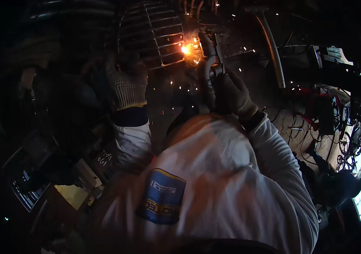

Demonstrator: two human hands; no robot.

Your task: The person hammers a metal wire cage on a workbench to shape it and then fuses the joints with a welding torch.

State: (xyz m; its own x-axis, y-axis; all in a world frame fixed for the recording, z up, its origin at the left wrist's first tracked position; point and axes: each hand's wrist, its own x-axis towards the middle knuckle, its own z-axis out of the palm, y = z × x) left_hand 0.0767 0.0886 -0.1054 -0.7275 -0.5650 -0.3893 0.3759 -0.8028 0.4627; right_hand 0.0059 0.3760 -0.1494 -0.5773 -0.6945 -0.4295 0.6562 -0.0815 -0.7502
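My right hand (233, 93), in a knitted work glove, is closed around a welding holder (217, 55) with a thick dark cable (207, 76) looping beside it. Bright flame and sparks burn at the right edge of a metal grille (150, 31), just left of the holder. The grille is made of several parallel bars crossed by bent rods. At its near left side is my left hand (127, 86), also in a knitted glove. Deep shadow hides its fingers, so I cannot tell whether it grips the grille.
A long metal tube (271, 48) lies to the right of the sparks. Cables and a red-framed object (315, 112) are farther right, with a bicycle (346, 148) near the bright opening. At lower left are a slatted metal piece (26, 190) and a yellowish panel (71, 194).
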